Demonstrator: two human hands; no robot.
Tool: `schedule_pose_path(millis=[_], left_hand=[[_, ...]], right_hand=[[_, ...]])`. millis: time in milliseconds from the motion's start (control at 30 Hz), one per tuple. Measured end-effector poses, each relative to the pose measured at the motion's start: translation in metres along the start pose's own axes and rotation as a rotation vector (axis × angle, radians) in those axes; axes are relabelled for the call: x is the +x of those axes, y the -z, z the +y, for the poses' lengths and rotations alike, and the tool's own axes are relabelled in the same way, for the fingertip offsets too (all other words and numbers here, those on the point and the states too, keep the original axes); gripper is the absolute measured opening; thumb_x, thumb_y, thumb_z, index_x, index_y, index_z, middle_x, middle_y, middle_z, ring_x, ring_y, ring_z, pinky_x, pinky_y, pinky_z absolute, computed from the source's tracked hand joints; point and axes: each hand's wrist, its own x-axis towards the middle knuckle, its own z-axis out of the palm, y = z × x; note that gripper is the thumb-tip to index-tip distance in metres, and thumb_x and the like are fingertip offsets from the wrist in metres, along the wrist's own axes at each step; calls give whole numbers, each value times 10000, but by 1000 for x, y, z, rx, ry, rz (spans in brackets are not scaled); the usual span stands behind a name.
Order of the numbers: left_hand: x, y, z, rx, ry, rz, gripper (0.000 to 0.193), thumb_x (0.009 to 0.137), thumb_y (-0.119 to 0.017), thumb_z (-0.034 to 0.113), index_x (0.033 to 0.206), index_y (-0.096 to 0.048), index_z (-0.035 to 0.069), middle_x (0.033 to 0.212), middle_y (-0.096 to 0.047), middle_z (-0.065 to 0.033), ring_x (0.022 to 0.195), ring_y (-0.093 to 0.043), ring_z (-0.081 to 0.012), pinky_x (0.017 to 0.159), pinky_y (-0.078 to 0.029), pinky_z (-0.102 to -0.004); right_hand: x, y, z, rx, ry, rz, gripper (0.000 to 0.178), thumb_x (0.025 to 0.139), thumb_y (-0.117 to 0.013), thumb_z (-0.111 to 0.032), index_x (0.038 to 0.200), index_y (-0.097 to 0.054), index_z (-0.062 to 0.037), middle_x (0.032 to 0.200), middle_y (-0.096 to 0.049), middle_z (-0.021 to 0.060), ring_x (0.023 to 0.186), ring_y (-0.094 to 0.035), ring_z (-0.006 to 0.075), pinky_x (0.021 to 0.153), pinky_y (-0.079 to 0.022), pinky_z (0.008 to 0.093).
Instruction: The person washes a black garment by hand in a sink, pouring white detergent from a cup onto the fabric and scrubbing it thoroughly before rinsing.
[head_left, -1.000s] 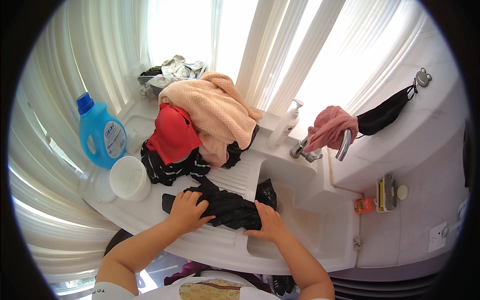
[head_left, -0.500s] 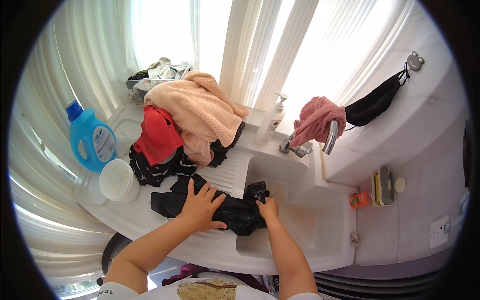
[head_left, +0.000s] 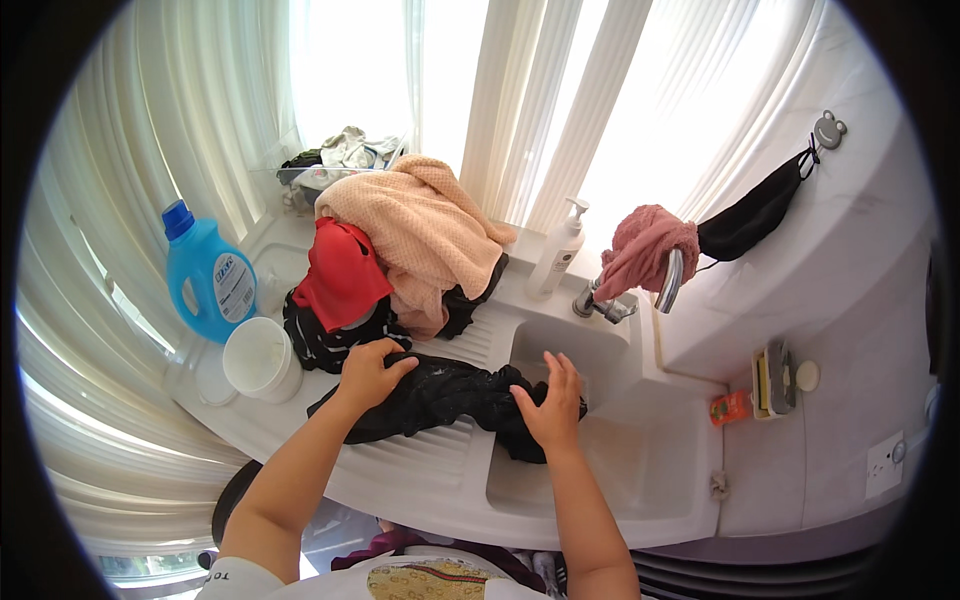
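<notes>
A: Hands, risk?
B: Right hand spread at the black cloth's basin end. Left hand on its other end, thumb apart; pinching, cannot tell. Cloth lies over the ridged board, right end overhanging the basin; if left eases, overhang may drag it in.
A: Axis?
B: Left–right, overhang pointing basinward.

Wrinkled black cloth, glossy metal faucet, waffle-textured blanket
</notes>
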Motion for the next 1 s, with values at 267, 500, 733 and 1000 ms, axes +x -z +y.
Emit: schedule_pose_path(millis=[267,500,733,1000], left_hand=[[4,6,34,-223,-313,427,194,771,-785,127,876,-660,23,739,-584,-70,682,-544,-233,702,-447,-354],[-28,38,21,206,-724,385,372,651,-830,105,941,-599,81,747,-548,-51,681,-503,-271,683,-380,-398],[-39,43,2,153,-409,127,540,766,-766,480,1100,-639,74,1107,-617,-135,1047,-555,-337,869,-414,-430],[-97,13,-5,363,-467,-158,635,832,-573,612,1267,-614,153,1145,-586,-120,1050,-503,-321,897,-322,-571]], right_hand=[[37,-32,-28,14,-72,-375,611,676,-836,-432,1111,-643,-50,1234,-589,142,1162,-551,336,1102,-257,618],[-10,-28,-71,-77,310,160,585,621,-869,-195,1084,-543,-49,1190,-517,138,1029,-530,337,927,-401,477],[-10,-7,-69,177,216,-310,624,772,-767,-430,1226,-580,-44,1134,-612,188,1058,-573,344,949,-435,445],[-60,-36,-92,99,630,-287,667,789,-725,-463,1298,-535,-76,1187,-551,301,993,-594,427,880,-480,444]])
